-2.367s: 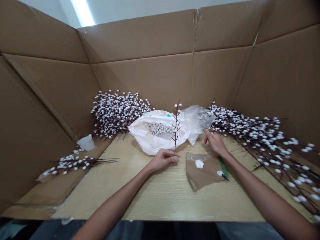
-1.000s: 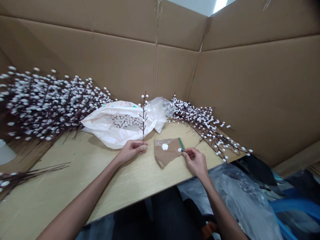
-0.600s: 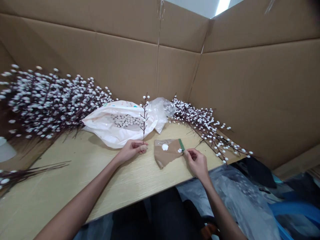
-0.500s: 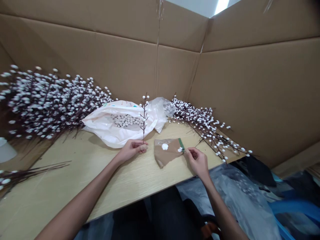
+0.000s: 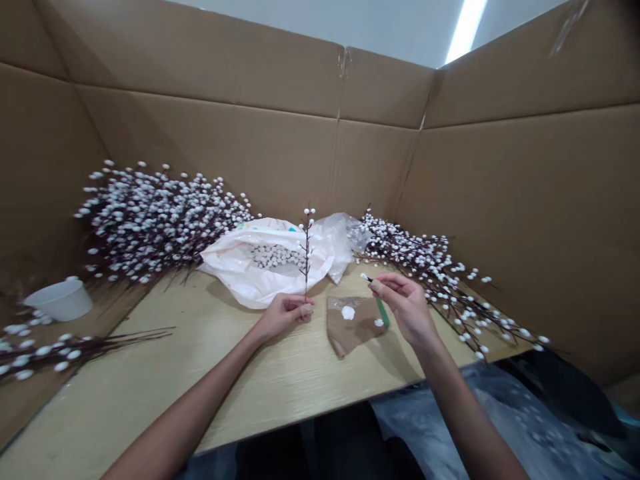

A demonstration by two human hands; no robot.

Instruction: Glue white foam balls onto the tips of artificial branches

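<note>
My left hand (image 5: 289, 316) pinches the lower end of a brown twig with white berries (image 5: 307, 250) and holds it upright. My right hand (image 5: 403, 303) is closed on a small dark stick with a white tip (image 5: 367, 277), raised above the table; its exact kind is too small to make out. Below and left of that hand lies a cardboard piece (image 5: 357, 337) with two white blobs and a green strip along its right edge. Behind the twig, an open white plastic bag (image 5: 235, 280) contains many loose white berries (image 5: 277, 256).
A large heap of white-berried branches (image 5: 155, 223) fills the back left, and another bundle (image 5: 425, 257) lies at right. A white cup (image 5: 63, 300) and more stems (image 5: 65, 350) are on the left. Cardboard walls (image 5: 215, 120) enclose the wooden table (image 5: 225, 393).
My right hand has lifted the small stick up off the cardboard piece. My left hand still holds the berry twig upright. The camera view has shifted left and up.
</note>
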